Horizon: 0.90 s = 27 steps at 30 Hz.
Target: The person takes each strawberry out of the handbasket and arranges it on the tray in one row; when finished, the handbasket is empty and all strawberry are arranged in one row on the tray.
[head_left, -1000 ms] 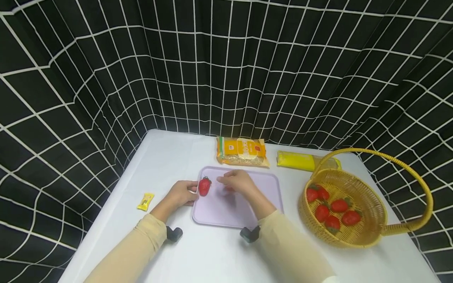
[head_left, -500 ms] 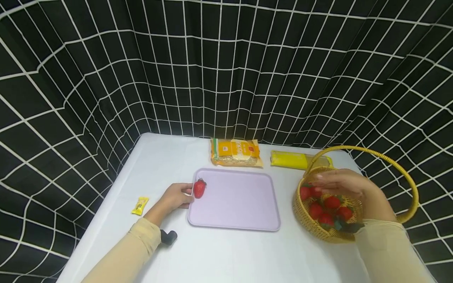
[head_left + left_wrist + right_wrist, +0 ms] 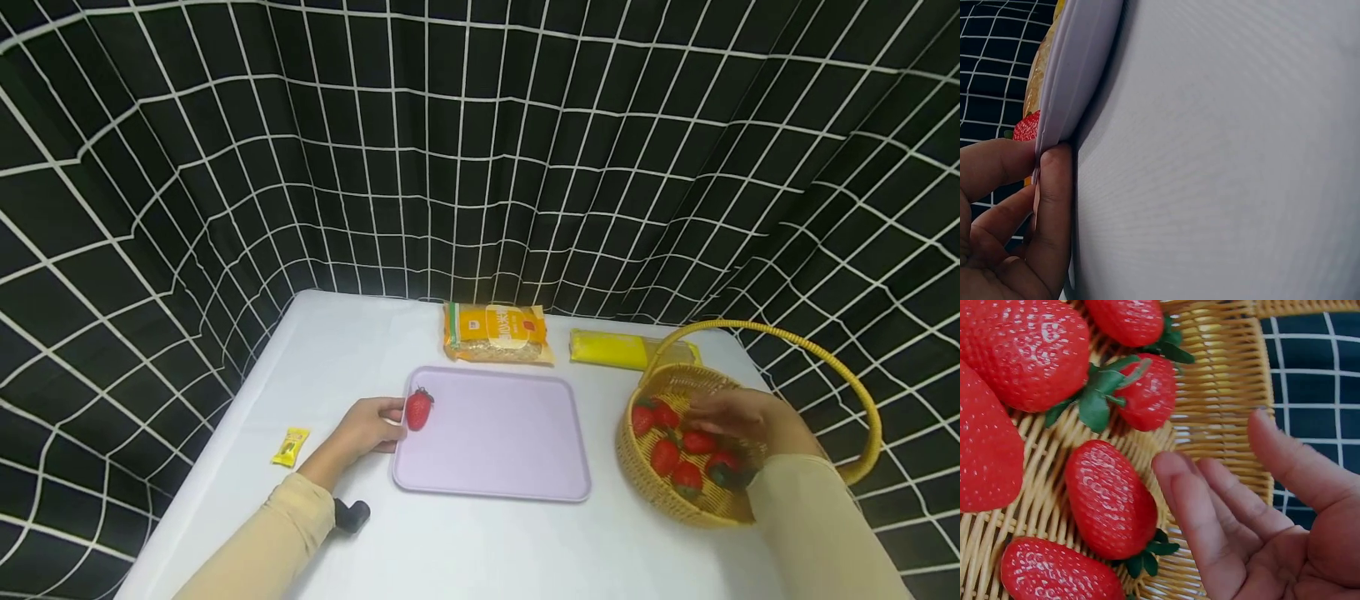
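Observation:
My left hand [image 3: 371, 427] pinches the left rim of the lilac tray [image 3: 491, 437]; in the left wrist view the thumb and fingers of that hand [image 3: 1019, 212] lie on both sides of the tray edge [image 3: 1079, 62]. One strawberry [image 3: 418, 409] lies on the tray beside that rim. My right hand [image 3: 753, 419] is inside the wicker basket [image 3: 652, 492], over several strawberries [image 3: 664, 457]. In the right wrist view its fingers [image 3: 1194, 506] are parted from the thumb, holding nothing, close to a strawberry [image 3: 1110, 499] with green leaves.
An orange-labelled grain bag [image 3: 497, 333] lies behind the tray, with a yellow packet [image 3: 615, 349] to its right. A small yellow wrapped piece [image 3: 290, 447] lies left of my left hand. The basket's tall handle [image 3: 825, 359] arches over its right side. A gridded black curtain surrounds the table.
My right hand has moved from over the tray rightward to the basket and then lower into it. My left hand still holds the tray's rim. The view has shifted slightly.

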{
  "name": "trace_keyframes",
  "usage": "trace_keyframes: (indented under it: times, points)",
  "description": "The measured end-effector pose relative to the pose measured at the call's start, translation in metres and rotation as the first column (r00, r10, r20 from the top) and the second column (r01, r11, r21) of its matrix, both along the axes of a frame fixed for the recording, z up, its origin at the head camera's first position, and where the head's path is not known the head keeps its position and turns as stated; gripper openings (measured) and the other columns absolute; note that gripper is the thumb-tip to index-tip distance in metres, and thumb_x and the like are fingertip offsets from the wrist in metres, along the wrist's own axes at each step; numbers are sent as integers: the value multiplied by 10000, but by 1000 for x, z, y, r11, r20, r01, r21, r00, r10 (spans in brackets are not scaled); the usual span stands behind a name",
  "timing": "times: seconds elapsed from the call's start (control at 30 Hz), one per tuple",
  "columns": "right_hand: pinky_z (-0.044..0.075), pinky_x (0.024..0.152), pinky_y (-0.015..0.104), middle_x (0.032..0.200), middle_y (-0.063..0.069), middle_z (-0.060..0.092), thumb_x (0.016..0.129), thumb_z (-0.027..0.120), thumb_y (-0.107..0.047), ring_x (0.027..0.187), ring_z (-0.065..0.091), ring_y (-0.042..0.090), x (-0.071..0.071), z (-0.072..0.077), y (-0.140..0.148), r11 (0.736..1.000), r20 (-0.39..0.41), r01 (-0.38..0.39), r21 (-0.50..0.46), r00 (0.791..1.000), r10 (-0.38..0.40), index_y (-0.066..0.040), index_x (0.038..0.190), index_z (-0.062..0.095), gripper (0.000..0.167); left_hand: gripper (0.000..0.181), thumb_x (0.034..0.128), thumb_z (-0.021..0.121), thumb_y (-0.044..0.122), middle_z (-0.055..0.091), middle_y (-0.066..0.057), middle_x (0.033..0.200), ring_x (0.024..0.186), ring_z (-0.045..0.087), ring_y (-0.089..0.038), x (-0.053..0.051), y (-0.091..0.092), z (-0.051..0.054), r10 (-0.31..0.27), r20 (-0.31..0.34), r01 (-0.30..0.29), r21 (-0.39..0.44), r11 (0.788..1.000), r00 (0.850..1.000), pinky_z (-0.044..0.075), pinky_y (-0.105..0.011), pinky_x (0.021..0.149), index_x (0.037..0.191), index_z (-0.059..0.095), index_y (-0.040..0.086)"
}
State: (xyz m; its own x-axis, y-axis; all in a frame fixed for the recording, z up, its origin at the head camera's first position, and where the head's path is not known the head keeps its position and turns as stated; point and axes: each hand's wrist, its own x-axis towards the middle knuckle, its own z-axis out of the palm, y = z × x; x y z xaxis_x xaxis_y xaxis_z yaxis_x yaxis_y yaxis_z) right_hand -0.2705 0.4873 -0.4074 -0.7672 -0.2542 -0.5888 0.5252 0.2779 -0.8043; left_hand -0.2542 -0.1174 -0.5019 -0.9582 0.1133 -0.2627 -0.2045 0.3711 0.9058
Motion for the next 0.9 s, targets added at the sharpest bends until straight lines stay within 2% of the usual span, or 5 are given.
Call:
trace_keyframes:
  times: [0.13,0.23,0.4,0.63,0.9]
  points:
    - [515,992,435,1082,107,714,987,586,-215,1021,673,242,3,-4,-12,984,-7,59,171,998,-58,-68,1086,735,232,594,771,723,-42,633,-141,1093,801,689,-223,-1,2,-1,-2,8,2,23,1000,1000,627,-308,657,1341,556,-15]
    - [514,987,454,1008,106,728,962,619,-193,964,683,254,3,-7,-22,977,-1,76,198,997,-77,-38,1037,733,207,597,767,723,-50,636,-136,1087,790,687,-216,0,4,-1,3,13,-3,25,1000,1000,627,-309,652,1340,557,-14]
    - [542,896,407,936,62,738,928,665,-235,871,668,216,1,-10,-38,958,34,110,264,992,-124,-94,954,746,164,595,764,724,-50,638,-127,1085,790,680,-206,0,6,1,9,5,-9,15,1000,1000,627,-309,652,1336,564,-10]
    - [555,775,257,853,39,711,941,644,-209,755,653,136,-13,-17,-52,971,49,62,230,996,-76,-68,917,715,159,586,774,727,-42,636,-118,1082,781,679,-197,-2,8,1,2,4,-2,7,1000,1000,626,-309,649,1337,568,-6]
    - [558,810,260,940,28,719,975,579,-213,849,675,152,-12,-20,-45,991,5,25,132,1000,-26,-98,964,723,184,581,776,729,-35,631,-131,1085,774,684,-209,-2,8,2,8,-7,-8,0,1000,1000,626,-305,641,1334,567,-9]
